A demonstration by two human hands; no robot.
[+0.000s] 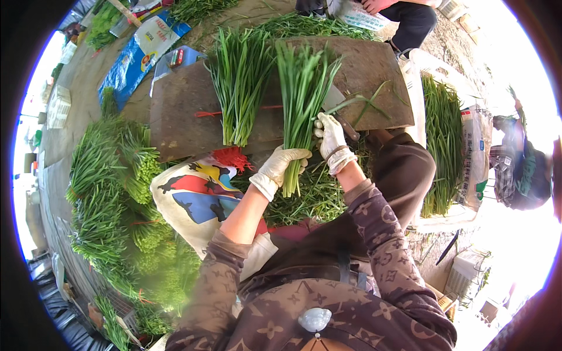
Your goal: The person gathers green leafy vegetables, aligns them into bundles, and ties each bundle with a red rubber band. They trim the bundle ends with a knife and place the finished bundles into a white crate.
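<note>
My left hand [281,166], in a white glove, is closed around the stalks of a bunch of long green leafy stems [298,96], held upright above the board's front edge. Just right of that bunch is my right hand [329,134], gloved too, its fingers curled by a single loose leaf [351,102]; whether it pinches the leaf I cannot tell. A second bunch [240,92] lies on the wooden board [180,109] to the left, with a red tie [207,114] beside it. Behind my right hand, a knife [344,123] with a wooden handle rests on the board.
Tied green bunches [101,175] are piled at the left. On the right stands a white crate [417,96] holding long leaves [441,145]. Red ties [232,159] hang at the board's front edge, above leaf scraps [307,208]. Another person [412,26] sits beyond the board.
</note>
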